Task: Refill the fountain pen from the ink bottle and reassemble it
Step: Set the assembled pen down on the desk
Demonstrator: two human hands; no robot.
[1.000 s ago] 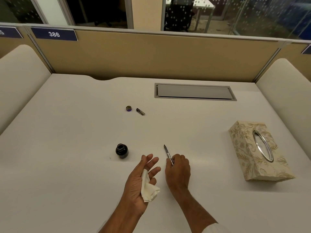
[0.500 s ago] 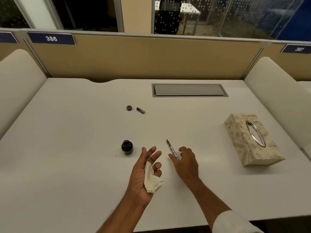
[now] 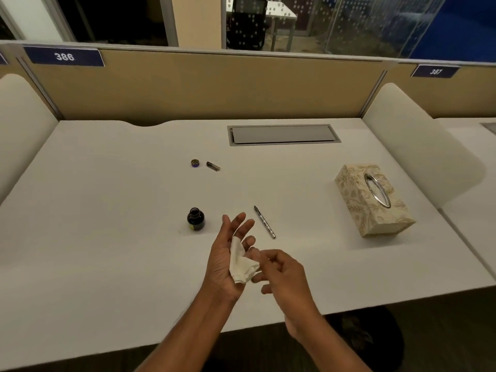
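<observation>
The slim silver fountain pen body (image 3: 264,222) lies on the white desk (image 3: 107,237), nib end pointing away, with nothing touching it. Left of it stands the small dark ink bottle (image 3: 195,219), uncapped. Further back lie its round cap (image 3: 195,163) and a short dark pen piece (image 3: 213,166). My left hand (image 3: 228,259) is palm up with a crumpled white tissue (image 3: 241,265) resting in it, fingers spread. My right hand (image 3: 287,275) hovers beside it, its blurred fingertips at the tissue's edge; whether they pinch it is unclear.
A patterned tissue box (image 3: 373,200) sits at the right of the desk. A grey cable hatch (image 3: 283,134) is set into the back. Tan partition panels and padded side dividers enclose the desk. The near edge runs just below my wrists.
My right hand has let go of the pen, left it on the desk, and drawn back toward the tissue in my left palm. The view has tilted back from the desk.
</observation>
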